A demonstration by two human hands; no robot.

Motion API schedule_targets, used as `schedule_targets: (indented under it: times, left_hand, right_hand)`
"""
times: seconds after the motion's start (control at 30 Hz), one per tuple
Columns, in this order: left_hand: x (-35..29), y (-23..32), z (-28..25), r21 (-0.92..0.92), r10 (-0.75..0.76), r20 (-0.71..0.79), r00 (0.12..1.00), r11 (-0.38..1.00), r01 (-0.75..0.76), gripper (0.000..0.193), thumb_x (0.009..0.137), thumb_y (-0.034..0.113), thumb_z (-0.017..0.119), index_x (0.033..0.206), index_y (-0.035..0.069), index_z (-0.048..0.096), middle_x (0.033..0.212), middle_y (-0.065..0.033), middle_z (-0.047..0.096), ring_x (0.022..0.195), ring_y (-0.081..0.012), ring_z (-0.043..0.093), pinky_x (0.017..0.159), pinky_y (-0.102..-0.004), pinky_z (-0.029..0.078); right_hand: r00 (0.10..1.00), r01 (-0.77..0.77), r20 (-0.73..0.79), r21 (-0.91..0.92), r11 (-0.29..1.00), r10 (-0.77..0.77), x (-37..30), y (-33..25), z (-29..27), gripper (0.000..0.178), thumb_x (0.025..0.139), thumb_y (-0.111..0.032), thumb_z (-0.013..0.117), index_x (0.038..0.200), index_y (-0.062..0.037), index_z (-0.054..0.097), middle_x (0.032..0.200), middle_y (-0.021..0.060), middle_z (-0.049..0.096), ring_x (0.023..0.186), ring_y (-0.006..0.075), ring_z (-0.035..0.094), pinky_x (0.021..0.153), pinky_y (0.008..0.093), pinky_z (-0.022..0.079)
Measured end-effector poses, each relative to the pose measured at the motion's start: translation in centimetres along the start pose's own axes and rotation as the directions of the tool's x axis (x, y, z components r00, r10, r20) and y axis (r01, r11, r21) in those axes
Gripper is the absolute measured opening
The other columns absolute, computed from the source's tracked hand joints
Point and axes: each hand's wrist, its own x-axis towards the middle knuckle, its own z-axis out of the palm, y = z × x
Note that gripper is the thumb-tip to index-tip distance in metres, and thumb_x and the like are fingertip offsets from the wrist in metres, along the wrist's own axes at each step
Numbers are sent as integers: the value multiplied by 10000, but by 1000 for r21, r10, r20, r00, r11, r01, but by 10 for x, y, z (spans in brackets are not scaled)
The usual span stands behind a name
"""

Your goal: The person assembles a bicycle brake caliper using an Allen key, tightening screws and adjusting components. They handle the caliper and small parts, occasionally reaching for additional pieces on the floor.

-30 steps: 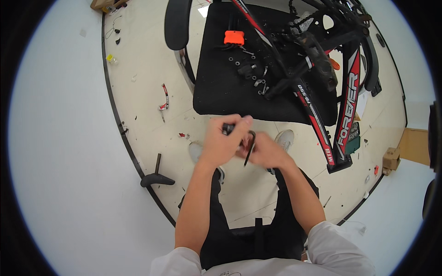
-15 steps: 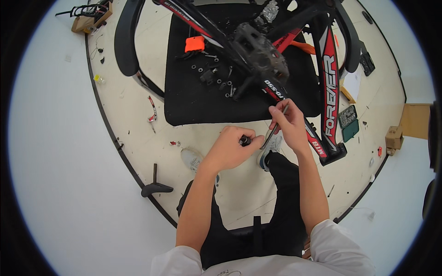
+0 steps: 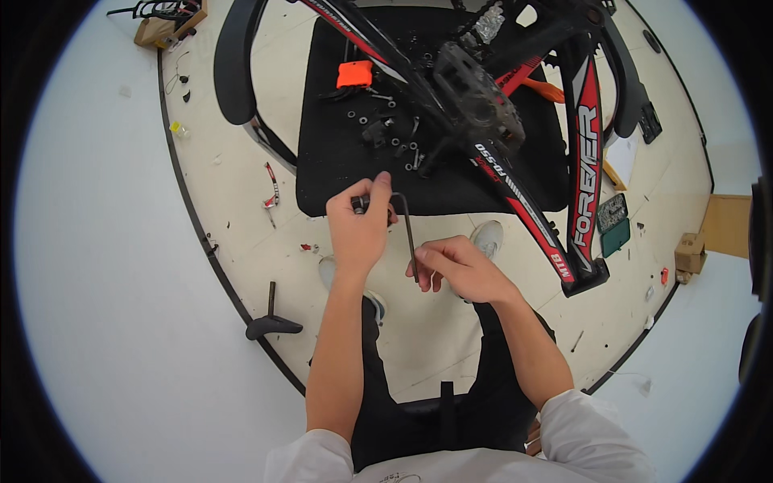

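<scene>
My left hand (image 3: 356, 229) is closed round a small black part (image 3: 359, 204), most of it hidden by the fingers. An L-shaped hex key (image 3: 409, 229) has its short bent end at that part; whether it sits in a socket is hidden. Thumb and fingers of my right hand (image 3: 463, 267) pinch the long arm near its lower end. Both hands are in front of a black chair seat (image 3: 338, 181). Across that seat lies a black and red bicycle frame (image 3: 527, 211) with a black pedal (image 3: 475, 92).
Several nuts, bolts and small black parts (image 3: 374, 133) lie on the seat beside an orange piece (image 3: 354, 74). A chair armrest (image 3: 233, 68) rises at left. On the floor are a bicycle saddle (image 3: 274, 326), a green case (image 3: 614, 237) and a cardboard box (image 3: 690, 253).
My left hand has moved up and left with the black part. My right hand has dropped down and left, and the hex key now shows its bent end up by the left hand.
</scene>
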Motion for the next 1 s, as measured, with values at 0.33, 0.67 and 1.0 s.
schedule_targets:
  times: [0.33,0.67,1.0]
  left_hand:
    - [-4,-13,-50,451,113,117,987,879,-154,352,872,222,662,667,-51,573,481,-83,441,447,-127,364,460,-315,331]
    - [-29,0,-69,180,-50,460,886,983,-38,397,892,256,648,592,9,568,508,3,502,481,-57,390,459,-249,298]
    - [-14,1,-78,-112,-35,-137,990,994,20,423,930,307,630,622,27,554,523,-15,538,461,-52,456,422,-223,323]
  right_hand:
    - [963,265,-35,303,916,-267,9,-10,-2,413,931,-356,560,883,52,610,739,110,637,660,200,647,597,292,506]
    - [928,248,-279,-31,968,-247,49,-3,20,183,966,-164,550,980,2,628,847,55,649,774,111,628,611,259,526]
    - [993,60,99,50,997,-65,45,4,64,287,987,-220,493,988,2,674,903,65,691,709,119,624,586,252,483]
